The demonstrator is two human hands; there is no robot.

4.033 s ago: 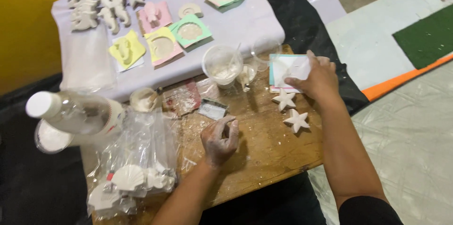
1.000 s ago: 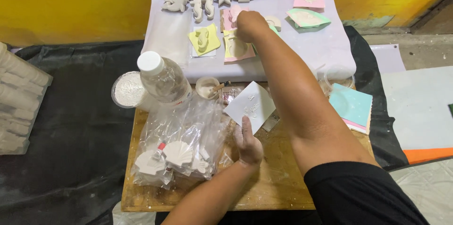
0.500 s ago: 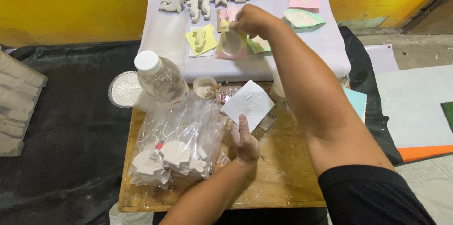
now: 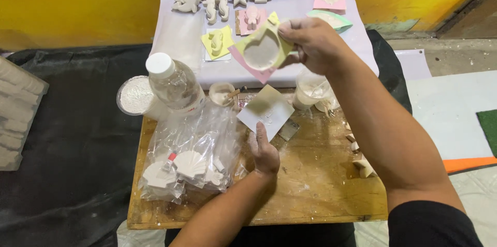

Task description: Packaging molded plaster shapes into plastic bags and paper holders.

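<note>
The right hand [image 4: 310, 45] had come back from the far cloth, where half a second before it was reaching among the moulds; it now carried a yellow mould [image 4: 263, 50] lifted clear of the cloth [image 4: 357, 55], so the pick-up looked done. Its fingers were closed narrow on the mould's right edge, thumb in front, the filled round face turned toward the camera. A pink mould [image 4: 253, 71] showed just behind and below the fingers. The left hand [image 4: 265, 153] had stayed on the board [image 4: 310, 195], fingers loosely spread, fingertips touching the near corner of a pale card [image 4: 265, 111]. A bag of shells [image 4: 189, 159] lay left of those fingers.
</note>
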